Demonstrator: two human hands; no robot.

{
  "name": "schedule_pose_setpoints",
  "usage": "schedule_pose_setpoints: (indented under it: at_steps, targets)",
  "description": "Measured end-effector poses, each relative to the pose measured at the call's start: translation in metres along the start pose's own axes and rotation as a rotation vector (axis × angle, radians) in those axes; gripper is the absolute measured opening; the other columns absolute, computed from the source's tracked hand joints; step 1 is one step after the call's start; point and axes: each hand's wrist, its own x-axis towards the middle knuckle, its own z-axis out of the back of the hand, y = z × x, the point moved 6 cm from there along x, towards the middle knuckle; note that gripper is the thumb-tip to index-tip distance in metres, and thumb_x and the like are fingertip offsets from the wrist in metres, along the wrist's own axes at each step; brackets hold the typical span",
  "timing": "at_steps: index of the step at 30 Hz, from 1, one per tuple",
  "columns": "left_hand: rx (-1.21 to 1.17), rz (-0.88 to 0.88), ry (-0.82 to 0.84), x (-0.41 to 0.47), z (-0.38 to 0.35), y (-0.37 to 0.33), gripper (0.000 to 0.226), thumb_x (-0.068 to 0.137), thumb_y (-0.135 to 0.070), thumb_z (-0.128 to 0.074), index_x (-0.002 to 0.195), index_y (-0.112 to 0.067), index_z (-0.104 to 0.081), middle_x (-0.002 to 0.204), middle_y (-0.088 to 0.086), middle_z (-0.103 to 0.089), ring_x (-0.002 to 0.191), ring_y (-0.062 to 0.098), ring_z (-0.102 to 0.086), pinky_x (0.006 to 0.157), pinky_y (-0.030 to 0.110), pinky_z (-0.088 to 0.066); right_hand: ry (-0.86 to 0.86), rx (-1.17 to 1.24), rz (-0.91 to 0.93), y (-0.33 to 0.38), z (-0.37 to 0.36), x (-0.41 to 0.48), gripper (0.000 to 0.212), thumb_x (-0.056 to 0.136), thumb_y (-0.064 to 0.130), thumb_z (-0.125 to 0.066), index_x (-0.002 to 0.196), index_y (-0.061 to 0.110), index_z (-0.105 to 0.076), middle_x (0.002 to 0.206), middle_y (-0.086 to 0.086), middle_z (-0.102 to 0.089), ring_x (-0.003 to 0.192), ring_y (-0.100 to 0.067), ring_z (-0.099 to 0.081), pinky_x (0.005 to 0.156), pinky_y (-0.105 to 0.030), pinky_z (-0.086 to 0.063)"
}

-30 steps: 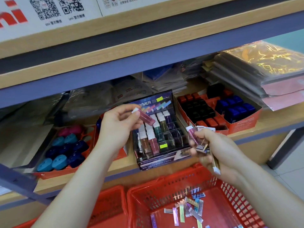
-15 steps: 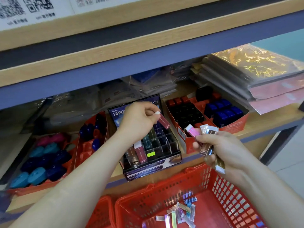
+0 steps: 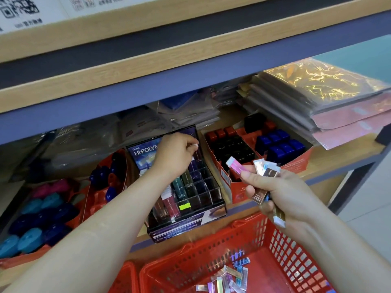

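A black Hi-Polymer display box (image 3: pixel 212 192) with small compartments stands on the shelf, holding several slim erasers upright. My left hand (image 3: pixel 174 154) hovers over its back rows and pinches the white end of a slim eraser (image 3: pixel 195 145), whose body is mostly hidden among the compartments. To the right of the box, my right hand (image 3: pixel 277 188) grips a bundle of several slim erasers (image 3: pixel 236 166), pink, shiny and brown. A red basket (image 3: pixel 257 233) below the shelf holds several loose erasers (image 3: pixel 229 278).
Red trays of blue, teal and pink items (image 3: pixel 42 210) sit left of the box. A red carton of black and blue blocks (image 3: pixel 275 144) sits to its right. Stacked shiny packs (image 3: pixel 321 92) lie at far right. A second red basket (image 3: pixel 127 278) shows at bottom left.
My left hand carried its reddish eraser from in front of the box to the back rows and lowered it between the compartments. My right hand kept its bundle, shifting slightly.
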Motion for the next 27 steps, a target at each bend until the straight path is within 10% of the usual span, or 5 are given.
schedule_pose_setpoints:
  at_steps: [14, 27]
  targets:
    - [-0.098, 0.024, 0.136, -0.028, 0.01, -0.018, 0.013, 0.087, -0.018, -0.069, 0.082, -0.029, -0.07, 0.077, -0.017, -0.063, 0.075, -0.002, -0.058, 0.068, 0.016, -0.045, -0.019, 0.11, -0.051, 0.0, 0.001, 0.0, 0.011, 0.087, 0.011, -0.069, 0.097, 0.007, -0.065, 0.073, -0.006, -0.064, 0.051, -0.009, -0.057, 0.03, -0.013, -0.032]
    - [0.204, -0.177, 0.195, -0.046, -0.003, -0.033, 0.026, 0.094, -0.034, -0.059, 0.118, -0.025, -0.066, 0.102, -0.008, -0.07, 0.084, 0.009, -0.062, 0.075, 0.02, -0.045, 0.054, -0.078, -0.015, -0.004, -0.009, -0.003, 0.012, 0.092, 0.007, -0.063, 0.102, 0.001, -0.064, 0.078, -0.009, -0.073, 0.047, -0.008, -0.048, 0.032, -0.014, -0.031]
